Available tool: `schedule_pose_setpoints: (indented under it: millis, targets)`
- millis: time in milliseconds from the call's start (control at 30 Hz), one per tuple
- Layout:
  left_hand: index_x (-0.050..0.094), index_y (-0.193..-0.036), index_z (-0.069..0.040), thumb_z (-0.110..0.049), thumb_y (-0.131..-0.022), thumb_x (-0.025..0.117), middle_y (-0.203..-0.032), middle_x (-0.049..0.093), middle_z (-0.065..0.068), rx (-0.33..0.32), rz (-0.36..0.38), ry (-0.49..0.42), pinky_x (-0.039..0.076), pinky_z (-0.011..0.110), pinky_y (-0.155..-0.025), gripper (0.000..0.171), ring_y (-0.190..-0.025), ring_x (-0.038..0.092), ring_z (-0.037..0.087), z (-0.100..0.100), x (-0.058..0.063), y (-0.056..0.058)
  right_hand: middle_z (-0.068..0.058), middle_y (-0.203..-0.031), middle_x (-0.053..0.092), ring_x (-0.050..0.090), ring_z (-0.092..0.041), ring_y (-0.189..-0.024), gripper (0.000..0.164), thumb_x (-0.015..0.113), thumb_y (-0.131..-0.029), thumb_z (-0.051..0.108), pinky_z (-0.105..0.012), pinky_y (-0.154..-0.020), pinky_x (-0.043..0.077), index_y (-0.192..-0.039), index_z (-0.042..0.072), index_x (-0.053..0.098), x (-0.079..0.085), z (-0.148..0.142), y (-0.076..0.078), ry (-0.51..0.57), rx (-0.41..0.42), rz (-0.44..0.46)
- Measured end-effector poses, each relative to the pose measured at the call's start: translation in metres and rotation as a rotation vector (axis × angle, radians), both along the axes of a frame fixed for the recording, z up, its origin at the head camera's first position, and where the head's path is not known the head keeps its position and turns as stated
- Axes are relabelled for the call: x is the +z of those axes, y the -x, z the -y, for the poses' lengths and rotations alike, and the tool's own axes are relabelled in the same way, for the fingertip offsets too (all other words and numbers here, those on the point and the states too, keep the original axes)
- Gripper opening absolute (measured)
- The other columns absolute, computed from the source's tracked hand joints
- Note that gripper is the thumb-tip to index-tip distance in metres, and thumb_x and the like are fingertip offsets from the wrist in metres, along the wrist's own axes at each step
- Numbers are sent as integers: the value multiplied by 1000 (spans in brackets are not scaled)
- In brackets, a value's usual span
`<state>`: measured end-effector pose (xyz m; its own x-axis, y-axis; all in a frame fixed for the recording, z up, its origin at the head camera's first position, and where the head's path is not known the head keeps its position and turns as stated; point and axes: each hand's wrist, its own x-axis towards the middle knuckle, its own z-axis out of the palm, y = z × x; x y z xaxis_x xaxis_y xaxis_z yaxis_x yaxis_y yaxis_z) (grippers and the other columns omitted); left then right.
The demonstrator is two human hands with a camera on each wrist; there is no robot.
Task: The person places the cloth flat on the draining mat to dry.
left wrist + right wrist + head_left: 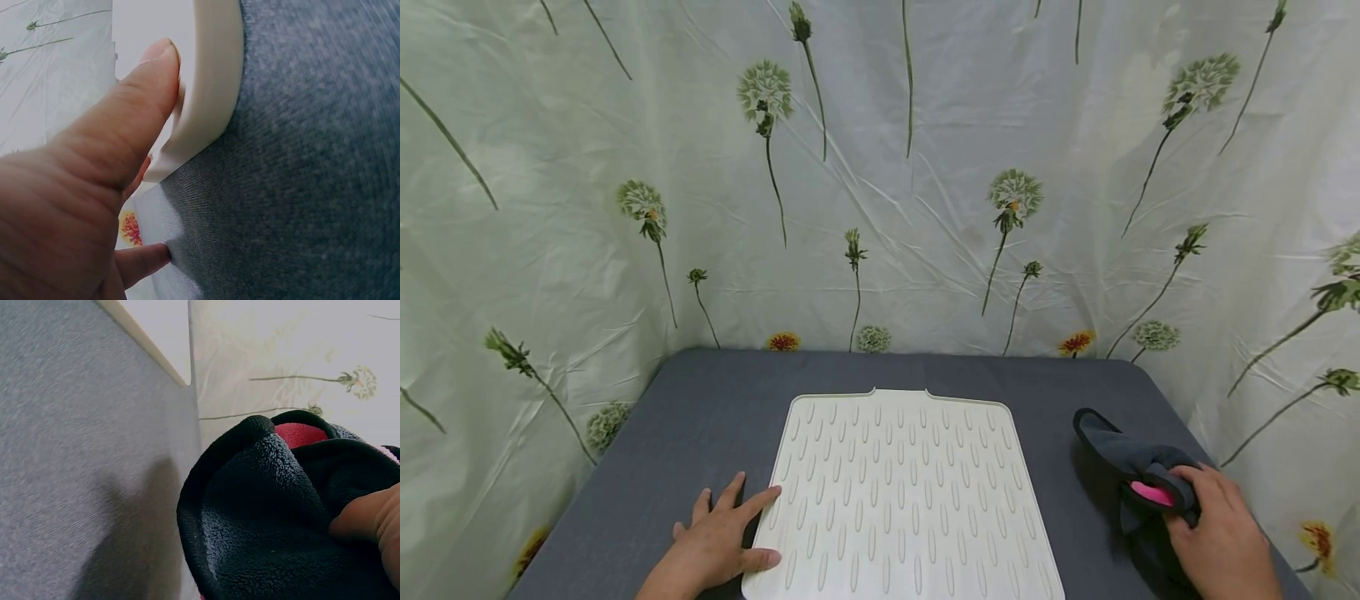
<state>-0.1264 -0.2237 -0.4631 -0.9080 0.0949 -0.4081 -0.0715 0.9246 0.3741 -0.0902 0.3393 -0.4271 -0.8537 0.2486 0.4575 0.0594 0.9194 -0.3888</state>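
A white ridged tray [901, 492] lies flat on the table, with rows of raised oval bars and a small lip at its far edge. My left hand [718, 533] rests at its left edge, fingers spread. In the left wrist view the thumb [147, 81] lies on the tray's rim [215, 69], while another finger touches the tablecloth. Off to the right of the tray, my right hand [1221, 525] grips a bunched dark plush cloth [1138, 457] with pink showing in its folds. The right wrist view shows the cloth's black-bound edge [190, 519] hanging above the table.
Dark grey-blue fabric covers the table [715, 408]. Behind it and along both sides hangs a pale curtain [925, 250] printed with dandelions. A shadow [137, 531] falls on the table beside the cloth.
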Motion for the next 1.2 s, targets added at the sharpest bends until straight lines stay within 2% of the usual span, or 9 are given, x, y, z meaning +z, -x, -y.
schedule_pose_setpoints:
  millis: [300, 500, 667, 900, 1200]
  targets:
    - [40, -138, -38, -67, -55, 67, -147, 19, 24, -6, -7, -2, 13, 82, -74, 92, -119, 8, 68, 1, 1, -2, -26, -122, 43, 41, -46, -110, 54, 69, -64, -9, -64, -88, 32, -115, 0, 52, 7, 12, 0, -1, 21, -50]
    - [40, -138, -38, -68, -56, 66, -147, 20, 25, -11, -4, 5, 14, 82, -74, 91, -119, 9, 68, 0, 1, 0, -25, -123, 44, 45, -48, -105, 53, 70, -64, -8, -66, -79, 36, -114, 3, 54, 12, 22, 0, -11, 32, -85]
    - [41, -138, -35, -68, -56, 67, -147, 20, 25, -12, -1, 4, 14, 82, -73, 92, -119, 10, 68, 0, 0, -1, -23, -122, 45, 48, -46, -101, 55, 71, -62, -7, -64, -72, 39, -113, 6, 54, 16, 32, -1, -24, 89, -99]
    - [41, -139, -34, -68, -57, 66, -147, 19, 25, -7, -4, -14, 13, 82, -74, 92, -119, 9, 68, 0, -2, -2, -20, -124, 45, 49, -43, -101, 59, 73, -61, -9, -62, -71, 41, -113, 9, 54, 19, 46, 4, -24, 163, -122]
    - [41, -139, -32, -68, -58, 65, -147, 18, 26, 12, 12, -31, 11, 82, -75, 92, -119, 8, 68, 0, -3, -2, -15, -124, 47, 51, -39, -102, 60, 75, -59, -11, -59, -71, 43, -112, 10, 56, 26, 61, 10, -23, 214, -173]
